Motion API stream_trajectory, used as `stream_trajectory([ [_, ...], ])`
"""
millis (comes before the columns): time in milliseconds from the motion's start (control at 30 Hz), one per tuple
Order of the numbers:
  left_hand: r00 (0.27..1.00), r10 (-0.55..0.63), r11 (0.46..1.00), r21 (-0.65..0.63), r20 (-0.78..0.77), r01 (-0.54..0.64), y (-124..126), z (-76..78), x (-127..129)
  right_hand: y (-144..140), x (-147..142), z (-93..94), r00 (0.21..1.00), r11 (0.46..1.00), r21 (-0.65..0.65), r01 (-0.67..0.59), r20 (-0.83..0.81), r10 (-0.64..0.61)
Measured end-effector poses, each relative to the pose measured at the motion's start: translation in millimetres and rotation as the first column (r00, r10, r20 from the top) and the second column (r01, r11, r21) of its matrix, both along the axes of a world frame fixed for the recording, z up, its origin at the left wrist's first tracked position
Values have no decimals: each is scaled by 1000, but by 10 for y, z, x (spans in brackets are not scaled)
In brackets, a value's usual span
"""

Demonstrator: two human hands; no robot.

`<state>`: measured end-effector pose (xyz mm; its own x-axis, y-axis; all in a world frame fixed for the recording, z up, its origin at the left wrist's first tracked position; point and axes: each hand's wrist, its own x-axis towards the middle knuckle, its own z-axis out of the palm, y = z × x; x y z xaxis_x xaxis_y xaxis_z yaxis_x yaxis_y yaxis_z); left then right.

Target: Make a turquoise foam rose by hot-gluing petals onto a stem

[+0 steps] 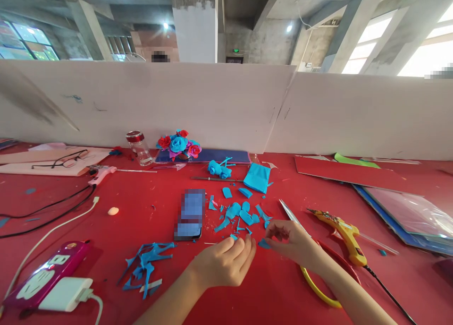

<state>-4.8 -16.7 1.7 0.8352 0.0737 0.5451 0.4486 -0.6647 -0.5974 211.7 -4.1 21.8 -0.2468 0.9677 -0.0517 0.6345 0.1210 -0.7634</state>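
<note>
My left hand [226,261] rests on the red table [116,235] with its fingers curled, and a small blue bit shows at the fingertips. My right hand [292,242] pinches a small blue paper petal [264,243] between thumb and fingers, just right of the left hand. Several cut blue petals [240,214] lie scattered right beyond both hands. Scissors [293,217] with yellow and red handles lie under my right wrist, blades pointing away.
A yellow glue gun [345,235] lies right of the scissors. A phone [190,214], blue scraps [146,263], a folded blue sheet [257,177], a paper flower bouquet [179,145], a jar [139,148], glasses [62,160], a power strip [46,275] and cables lie around. A white partition [226,107] backs the table.
</note>
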Motion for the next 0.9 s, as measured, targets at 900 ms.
stream_trajectory([
  [900,861,107,954,-295,497,52,57,67,28,-349,897,-54,825,767,407,497,52,-562],
])
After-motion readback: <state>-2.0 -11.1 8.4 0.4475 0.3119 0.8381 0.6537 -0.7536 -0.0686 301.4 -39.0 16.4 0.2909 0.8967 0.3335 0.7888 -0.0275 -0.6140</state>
